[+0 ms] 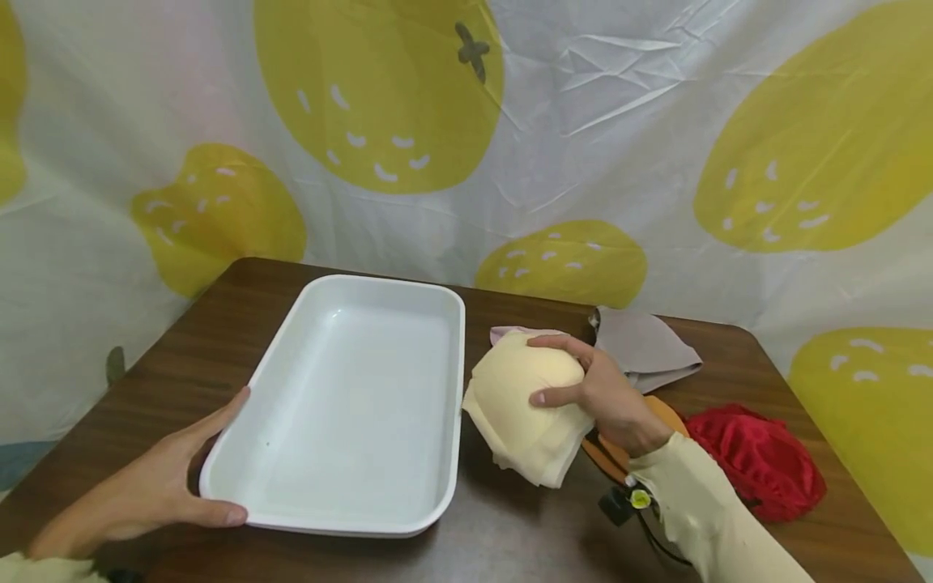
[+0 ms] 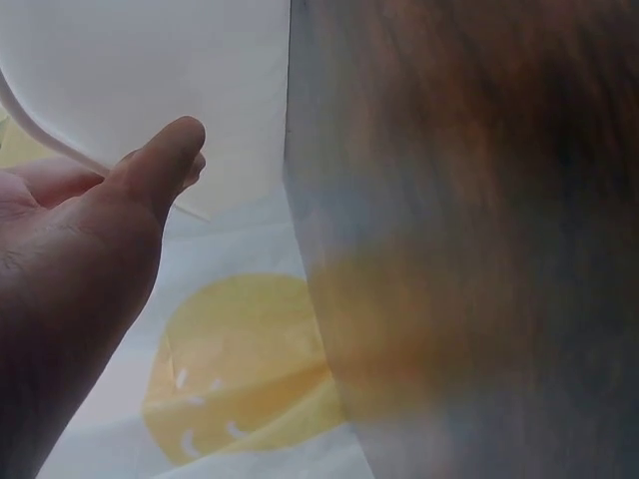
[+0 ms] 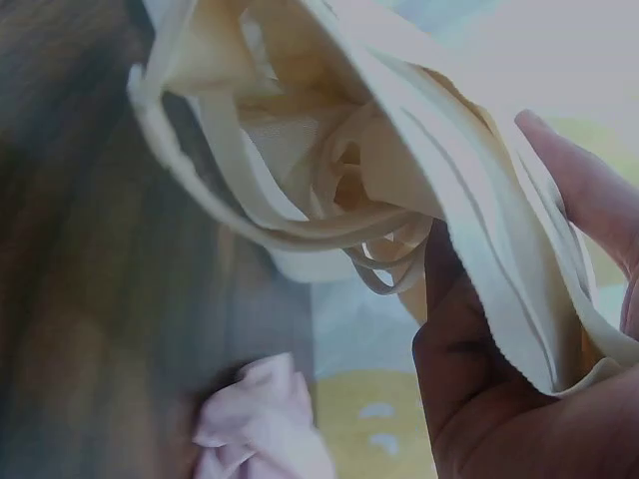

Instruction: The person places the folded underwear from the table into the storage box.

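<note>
On the left, the left hand (image 1: 156, 478) grips the near-left corner of the white tray (image 1: 357, 413), thumb along the near wall and fingers along the left side. A steady, light hold serves best here, since a hard push on the corner could slide the tray across the table (image 1: 510, 522). Just right of the tray is the yellow bra (image 1: 525, 397), its cup pinched between the thumb and fingers of the right hand (image 1: 608, 397); whether it touches the rim, I cannot tell. That pinch should stay soft to spare the cup's shape, and the loose straps (image 3: 250, 225) are best gathered so they snag nothing. Farther right lie a grey cloth (image 1: 645, 344), an orange cloth (image 1: 663, 414) and a red cloth (image 1: 761, 461).

The left wrist view shows the left thumb close up against the tray. The head view shows only the bra's smooth outside; the right wrist view shows its hollow inside and straps, plus more of the pink cloth (image 3: 265, 424).
</note>
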Action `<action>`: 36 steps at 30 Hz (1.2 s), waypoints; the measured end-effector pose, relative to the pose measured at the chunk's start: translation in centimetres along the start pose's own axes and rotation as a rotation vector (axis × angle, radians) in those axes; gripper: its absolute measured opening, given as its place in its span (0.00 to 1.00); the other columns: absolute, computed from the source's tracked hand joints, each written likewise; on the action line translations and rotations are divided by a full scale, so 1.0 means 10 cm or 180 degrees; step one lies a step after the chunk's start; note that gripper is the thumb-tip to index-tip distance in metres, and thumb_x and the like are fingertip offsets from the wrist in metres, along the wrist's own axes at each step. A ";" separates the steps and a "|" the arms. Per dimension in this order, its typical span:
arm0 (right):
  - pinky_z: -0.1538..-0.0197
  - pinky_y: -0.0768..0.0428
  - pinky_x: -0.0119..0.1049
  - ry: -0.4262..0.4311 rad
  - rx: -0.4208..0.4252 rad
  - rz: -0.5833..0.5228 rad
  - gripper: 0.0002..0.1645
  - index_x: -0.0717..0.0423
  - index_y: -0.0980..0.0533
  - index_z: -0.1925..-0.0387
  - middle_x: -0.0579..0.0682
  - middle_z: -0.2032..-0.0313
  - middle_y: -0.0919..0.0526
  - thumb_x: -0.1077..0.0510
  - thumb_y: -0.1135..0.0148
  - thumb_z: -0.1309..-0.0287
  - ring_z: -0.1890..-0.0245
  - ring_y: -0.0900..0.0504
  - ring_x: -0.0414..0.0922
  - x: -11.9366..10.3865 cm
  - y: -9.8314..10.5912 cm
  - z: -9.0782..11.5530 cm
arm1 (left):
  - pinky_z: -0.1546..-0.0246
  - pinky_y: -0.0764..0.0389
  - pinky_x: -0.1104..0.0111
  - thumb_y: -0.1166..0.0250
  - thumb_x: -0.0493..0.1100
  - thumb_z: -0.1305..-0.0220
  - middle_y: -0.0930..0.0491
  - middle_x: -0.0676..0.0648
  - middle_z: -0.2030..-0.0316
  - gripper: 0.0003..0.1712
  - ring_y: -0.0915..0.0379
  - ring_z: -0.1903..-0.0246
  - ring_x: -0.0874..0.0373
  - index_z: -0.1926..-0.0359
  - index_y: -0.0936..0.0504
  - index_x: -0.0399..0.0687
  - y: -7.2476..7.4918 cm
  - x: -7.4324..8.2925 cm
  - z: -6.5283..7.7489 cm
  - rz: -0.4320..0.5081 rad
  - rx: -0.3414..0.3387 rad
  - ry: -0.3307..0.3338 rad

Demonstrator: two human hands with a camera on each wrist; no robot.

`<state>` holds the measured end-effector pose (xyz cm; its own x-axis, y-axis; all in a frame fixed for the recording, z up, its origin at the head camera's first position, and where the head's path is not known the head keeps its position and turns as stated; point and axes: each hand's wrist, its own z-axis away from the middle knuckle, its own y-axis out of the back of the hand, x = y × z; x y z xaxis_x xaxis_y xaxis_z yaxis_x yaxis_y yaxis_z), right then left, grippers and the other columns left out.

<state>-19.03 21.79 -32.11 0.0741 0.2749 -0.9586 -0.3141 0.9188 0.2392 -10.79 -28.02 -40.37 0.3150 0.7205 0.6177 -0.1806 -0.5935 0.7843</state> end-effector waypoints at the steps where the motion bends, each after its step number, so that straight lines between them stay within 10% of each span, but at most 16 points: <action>1: 0.61 0.14 0.48 -0.0008 -0.0011 0.0001 0.45 0.45 0.29 0.33 0.61 0.42 0.31 0.63 0.22 0.54 0.58 0.16 0.50 -0.04 -0.01 -0.02 | 0.40 0.45 0.87 0.23 0.53 0.49 0.49 0.32 0.22 0.68 0.44 0.29 0.29 0.19 0.62 0.64 0.00 0.00 0.00 -0.0008 -0.0002 -0.0002; 17: 0.58 0.14 0.44 0.0053 -0.0060 -0.0266 0.45 0.42 0.28 0.34 0.55 0.40 0.27 0.68 0.25 0.53 0.52 0.19 0.49 -0.53 -0.37 -0.52 | 0.46 0.57 0.96 0.22 0.54 0.51 0.48 0.34 0.22 0.70 0.43 0.29 0.34 0.19 0.62 0.63 -0.01 0.00 0.01 -0.0083 0.0077 -0.0109; 26: 0.61 0.16 0.38 0.0056 -0.0095 -0.0383 0.42 0.42 0.27 0.36 0.54 0.41 0.27 0.68 0.24 0.53 0.54 0.20 0.47 -0.67 -0.71 -0.81 | 0.46 0.56 0.97 0.21 0.54 0.52 0.47 0.36 0.22 0.69 0.56 0.30 0.80 0.19 0.61 0.65 -0.02 -0.01 0.04 -0.0030 0.0128 -0.0156; 36: 0.63 0.17 0.37 -0.0060 -0.0071 -0.0562 0.44 0.43 0.28 0.35 0.54 0.43 0.25 0.69 0.25 0.53 0.60 0.19 0.46 -0.74 -1.06 -1.13 | 0.45 0.52 0.94 0.22 0.53 0.52 0.45 0.33 0.23 0.69 0.40 0.30 0.34 0.19 0.60 0.60 0.01 0.02 -0.01 -0.0109 0.0087 -0.0131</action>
<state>-26.91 6.79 -29.34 0.1475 0.1153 -0.9823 -0.3155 0.9468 0.0638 -10.80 -27.92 -40.14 0.3586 0.7255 0.5873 -0.1437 -0.5788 0.8027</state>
